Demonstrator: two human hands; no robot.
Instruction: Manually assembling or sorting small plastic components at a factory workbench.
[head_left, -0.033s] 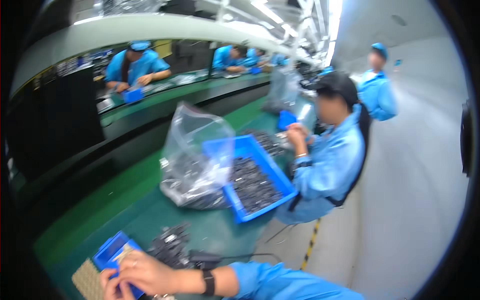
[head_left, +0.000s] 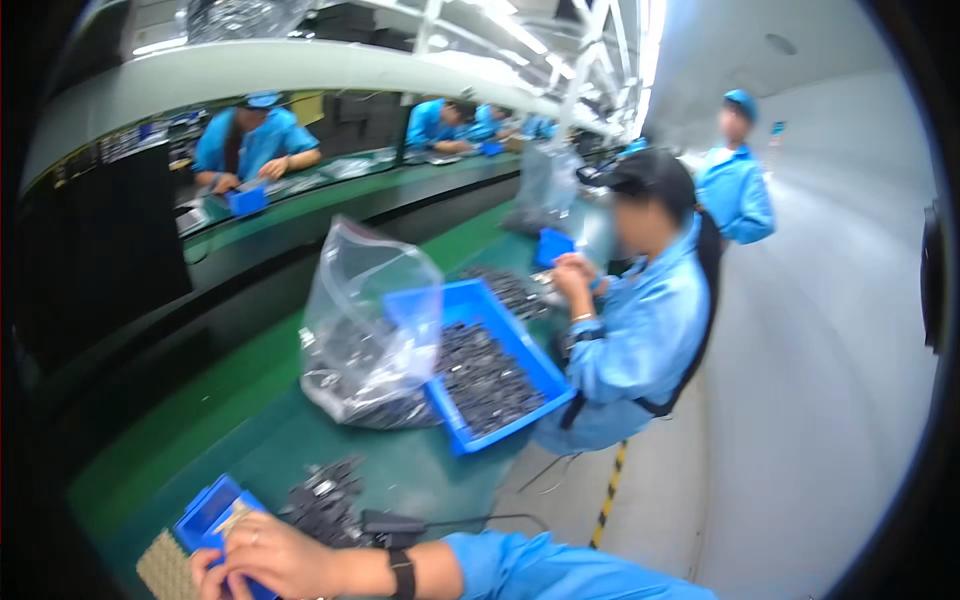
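Observation:
At the lower left, my right hand (head_left: 282,556) is closed, its fingertips meeting those of my left hand (head_left: 210,574). My left hand shows only as a few bent fingers at the lower edge. Whatever the two hold is too small or hidden to name. They are over the near side of a small blue plastic bin (head_left: 204,508), with a tan piece (head_left: 235,514) showing beside my right fingers. A beige woven-looking pad (head_left: 166,566) lies left of the bin. To the right is a loose pile of small dark parts (head_left: 328,503).
A black box-like device (head_left: 390,524) with a cable sits near my right wrist. Farther along the green table (head_left: 250,450) stand a clear plastic bag (head_left: 365,345) of dark parts and a large blue tray (head_left: 462,440) of the same. A co-worker (head_left: 650,290) sits beyond them.
The whole scene has shifted slightly left and a little down in the picture, as the view turned. My hands remain together at the blue bin.

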